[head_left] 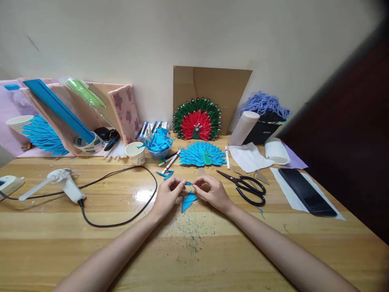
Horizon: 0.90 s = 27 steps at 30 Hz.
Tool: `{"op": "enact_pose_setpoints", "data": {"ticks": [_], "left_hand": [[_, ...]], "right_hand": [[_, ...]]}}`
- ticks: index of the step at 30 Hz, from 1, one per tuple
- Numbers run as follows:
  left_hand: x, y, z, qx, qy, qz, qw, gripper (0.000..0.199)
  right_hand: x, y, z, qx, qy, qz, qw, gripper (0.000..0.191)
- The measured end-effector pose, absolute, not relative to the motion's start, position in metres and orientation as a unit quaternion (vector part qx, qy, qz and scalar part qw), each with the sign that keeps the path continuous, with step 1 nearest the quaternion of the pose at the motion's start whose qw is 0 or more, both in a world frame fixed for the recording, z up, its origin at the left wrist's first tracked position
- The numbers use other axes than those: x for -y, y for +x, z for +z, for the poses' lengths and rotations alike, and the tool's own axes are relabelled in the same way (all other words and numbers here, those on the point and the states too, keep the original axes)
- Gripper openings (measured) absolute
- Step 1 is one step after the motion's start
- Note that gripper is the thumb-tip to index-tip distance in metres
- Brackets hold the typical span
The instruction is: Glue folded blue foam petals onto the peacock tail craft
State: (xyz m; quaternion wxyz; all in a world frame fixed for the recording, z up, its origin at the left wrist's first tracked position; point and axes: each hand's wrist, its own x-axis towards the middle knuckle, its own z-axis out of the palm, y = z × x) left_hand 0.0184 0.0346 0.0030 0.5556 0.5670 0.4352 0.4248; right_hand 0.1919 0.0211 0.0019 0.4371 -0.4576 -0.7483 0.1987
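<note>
Spreading out beneath both forearms, the pale wooden table (188, 275) carries everything I can see in use. Well beyond the hands, a brown cardboard panel (212, 83) leans against the wall. In front of it stands a red and green fan (197, 121), which looks finished to me. Between that and the hands sits a blue fan (194, 153) with a green bird shape at its front; its layers look dense, so I judge much of the blue folding done. Just right of the hands lie black-handled scissors (238, 181), blades pointing away to the left.

Both forearms reach in from the near edge and converge. The left hand (168, 194) and the right hand (214, 192) face each other, fingers curled, thumb and forefinger of each pinching one end of the same piece.

Beyond the left hand, a clear bowl (159, 154) heaped with blue bits suggests plenty is left. Nearer, just past the left fingertips, is a small pile of slim folded pieces (166, 174). Below the hands lie flat blue triangles (188, 201), apparently unfolded. Smallest is the narrow blue piece (189, 183) held between the fingertips, seemingly mid-fold.
</note>
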Motion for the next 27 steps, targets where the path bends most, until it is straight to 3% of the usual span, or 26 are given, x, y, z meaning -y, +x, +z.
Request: {"op": "enact_pose_setpoints", "data": {"ticks": [27], "left_hand": [[-0.0322,0.0176,0.0067,-0.425,0.592,0.42,0.541,0.026]], "right_hand": [[-0.019,0.1924,0.002,0.749,-0.452,0.207,0.438,0.002]]}}
